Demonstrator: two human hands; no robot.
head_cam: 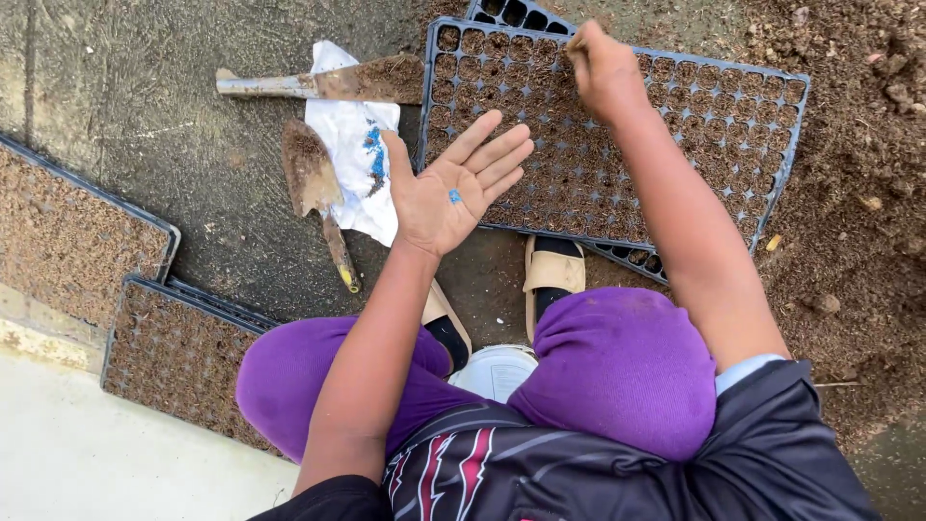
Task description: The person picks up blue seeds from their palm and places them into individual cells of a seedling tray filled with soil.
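A: Head view, item one: left hand (453, 193)?

B: Spread flat, palm up, gripping nothing. A few small blue seeds (454, 197) lay loose on the palm, held over the near edge of the tray (772, 183).

A: Item two: right hand (605, 69)?

B: Fingers pinched together, tips down on the tray's far rows. Whether a seed sat between them could not be told; it was too small and the fingers covered it.

A: Item three: the tray?

B: Black, many-celled, every visible cell filled with soil, resting on a second tray of the same kind. My judgement: filling was done; seeding was under way, with seeds left on the palm. Which cells already held seed could not be made out.

A: Other stock?

B: Two soil-caked trowels (311, 178), one lying on a white bag (352, 154) with blue print. Two more soil-filled trays (178, 352) at left, both cut off by the edge. Loose soil (858, 145) heaped at right.

A: Hidden items?

B: A white bucket (497, 371) showed only as a rim between the purple-clad knees. One sandalled foot was clear, the other mostly behind the left arm.
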